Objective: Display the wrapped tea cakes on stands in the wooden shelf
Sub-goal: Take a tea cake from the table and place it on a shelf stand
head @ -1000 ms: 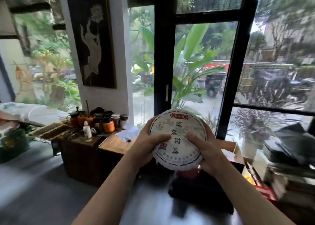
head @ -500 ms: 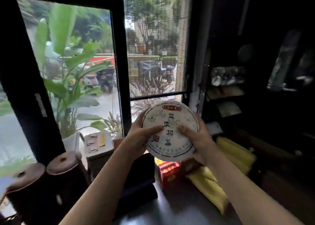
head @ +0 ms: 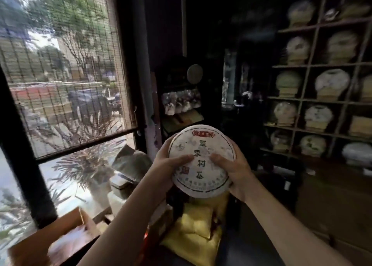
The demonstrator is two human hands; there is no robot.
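Carrying one wrapped tea cake toward the wooden shelf, not yet placed.

Our left hand grips its 9 o'clock edge and our right hand its 3 o'clock edge, thumbs across the face, fingers curled behind. Shelf sits at 2 o'clock, well apart. Next, we judge: find a free stand and seat the cake upright.

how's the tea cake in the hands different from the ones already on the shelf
The held tea cake is gripped at its rim by the left hand and right hand, off the wooden shelf; the shelved tea cakes stand on stands in compartments. The held one's print reads clearly; theirs is blurred. All are round and pale-wrapped.
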